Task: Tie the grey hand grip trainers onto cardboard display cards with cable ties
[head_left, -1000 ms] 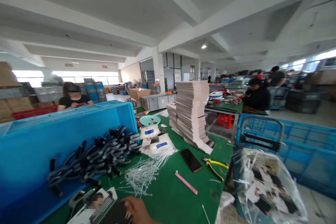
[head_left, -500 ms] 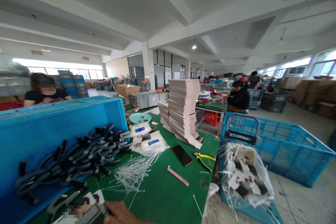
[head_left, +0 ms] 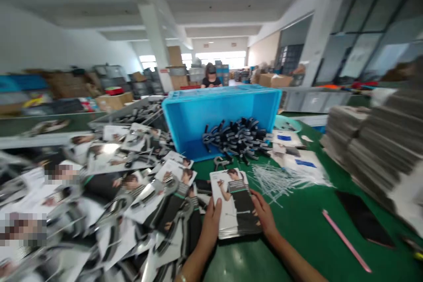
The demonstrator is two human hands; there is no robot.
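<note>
A stack of printed cards (head_left: 236, 207) is held between my two hands over the green table. My left hand (head_left: 211, 220) grips its left edge, thumb on the front. On the opposite side, my right hand (head_left: 264, 216) closes round the right edge. Just beyond the cards lies a single hand grip exerciser (head_left: 220, 163), black and grey. More hand grip exercisers (head_left: 234, 139) are heaped in a blue crate (head_left: 194, 119) tipped on its side. White cable ties (head_left: 277, 180) lie scattered to the right of the cards.
Carded hand grip exercisers (head_left: 165, 202) pile up on the left. To the right are a pink stick (head_left: 346, 240), a phone (head_left: 363, 218) and tall card stacks (head_left: 373, 141). Bags with blue labels (head_left: 304, 163) lie behind the ties. A person (head_left: 210, 77) sits beyond the crate.
My view has swung left, bringing the carded pile into sight. The cards, earlier at the bottom edge with one hand visible, are now in front of me between both hands.
</note>
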